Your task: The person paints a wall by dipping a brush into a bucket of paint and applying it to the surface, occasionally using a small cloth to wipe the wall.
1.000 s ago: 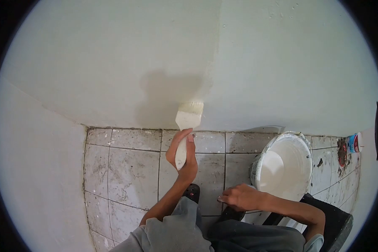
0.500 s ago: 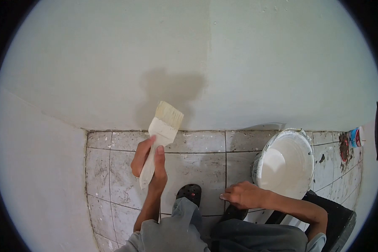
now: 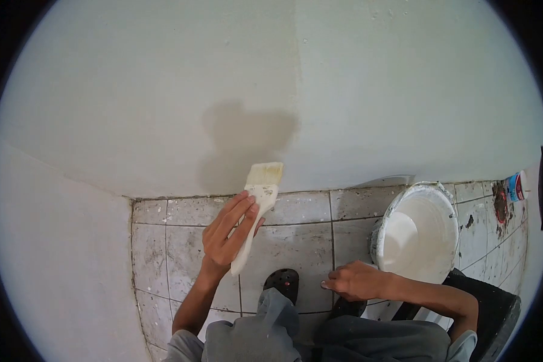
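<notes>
My left hand (image 3: 229, 229) is wrapped round the pale, paint-covered handle of a wide brush (image 3: 262, 184). The brush's cream bristles point up, in front of the lower wall (image 3: 145, 108). My right hand (image 3: 350, 280) hangs over my right knee with its fingers curled; whether they hold anything small is hidden. Just above and to the right of it stands a round bucket (image 3: 377, 241) with white paint (image 3: 425, 241) inside and smears on its rim.
Stained floor tiles (image 3: 289, 247) run along the wall's foot. A blue and red container (image 3: 516, 186) lies by dark debris at the right. A black object (image 3: 495, 308) sits below the bucket. My dark shoe (image 3: 283, 283) is between my hands.
My left hand has turned over and moved slightly right, so its back now shows and the brush leans right with its bristles lower. The view has shifted slightly. My right hand stays curled.
</notes>
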{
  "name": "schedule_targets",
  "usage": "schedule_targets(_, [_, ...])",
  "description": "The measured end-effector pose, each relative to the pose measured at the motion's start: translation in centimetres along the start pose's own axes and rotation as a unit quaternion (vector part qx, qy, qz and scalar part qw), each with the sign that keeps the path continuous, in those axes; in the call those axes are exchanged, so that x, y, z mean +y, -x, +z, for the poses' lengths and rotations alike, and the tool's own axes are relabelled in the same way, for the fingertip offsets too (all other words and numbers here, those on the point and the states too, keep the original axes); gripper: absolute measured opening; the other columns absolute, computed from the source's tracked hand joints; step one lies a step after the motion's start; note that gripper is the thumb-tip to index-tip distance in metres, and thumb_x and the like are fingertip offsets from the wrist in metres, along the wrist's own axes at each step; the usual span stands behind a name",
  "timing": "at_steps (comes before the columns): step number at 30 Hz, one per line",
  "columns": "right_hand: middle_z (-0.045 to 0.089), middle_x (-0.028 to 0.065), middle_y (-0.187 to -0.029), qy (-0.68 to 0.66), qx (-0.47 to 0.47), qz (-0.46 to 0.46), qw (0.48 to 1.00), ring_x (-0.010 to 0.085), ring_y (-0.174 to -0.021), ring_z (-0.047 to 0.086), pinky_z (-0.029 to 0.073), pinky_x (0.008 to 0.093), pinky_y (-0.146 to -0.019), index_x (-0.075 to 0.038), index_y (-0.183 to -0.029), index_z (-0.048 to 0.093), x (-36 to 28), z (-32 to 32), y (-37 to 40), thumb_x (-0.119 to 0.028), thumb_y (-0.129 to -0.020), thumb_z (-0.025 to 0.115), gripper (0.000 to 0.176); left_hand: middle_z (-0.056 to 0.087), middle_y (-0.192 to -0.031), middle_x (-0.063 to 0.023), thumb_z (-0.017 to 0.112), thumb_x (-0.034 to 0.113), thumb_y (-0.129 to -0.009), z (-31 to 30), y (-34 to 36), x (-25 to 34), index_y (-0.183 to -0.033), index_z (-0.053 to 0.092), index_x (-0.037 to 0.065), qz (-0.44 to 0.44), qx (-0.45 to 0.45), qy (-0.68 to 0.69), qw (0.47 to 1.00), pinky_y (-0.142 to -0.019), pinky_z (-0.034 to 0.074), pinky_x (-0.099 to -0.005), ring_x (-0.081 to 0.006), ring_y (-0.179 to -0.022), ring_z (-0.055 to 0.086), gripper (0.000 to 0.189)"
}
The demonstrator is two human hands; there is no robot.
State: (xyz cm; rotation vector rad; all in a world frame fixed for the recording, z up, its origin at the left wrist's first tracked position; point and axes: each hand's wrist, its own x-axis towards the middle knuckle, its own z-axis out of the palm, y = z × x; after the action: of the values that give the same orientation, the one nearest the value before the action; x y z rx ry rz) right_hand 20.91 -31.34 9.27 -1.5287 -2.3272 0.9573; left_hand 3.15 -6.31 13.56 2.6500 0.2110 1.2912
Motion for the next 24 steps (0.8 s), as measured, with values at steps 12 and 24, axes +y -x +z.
schedule_targets(12, [0.064,0.0148,-0.089,-0.039,0.061,0.043,0.996,0.0335,-0.080,0.065,0.054,0.0430,-0.066,-0.002,-0.111,0.062,-0.2,-2.4,-0.9,-0.006,-0.074,0.066,0.037,0.070,-0.107,-0.0073,0.068,0.005,-0.081,6.6,1.4,-3.2,-0.097,0.072,0.005,0.060,0.039,-0.079,0.994,-0.090,0.054,-0.0400,-0.0282,-0.109,0.064,0.016])
schedule_targets(24, [0.064,0.0137,-0.087,-0.044,0.071,0.050,0.995,0.0334,-0.078,0.064,0.053,0.0429,-0.064,-0.003,-0.108,0.061,0.4,-1.8,-0.2,-0.008,-0.080,0.063,0.028,0.067,-0.111,-0.0113,0.071,0.003,-0.075,12.9,9.9,-2.5,-0.103,0.069,0.002,-0.058,-0.028,0.008,0.998,-0.090,0.052,-0.0432,-0.0293,-0.111,0.062,0.029])
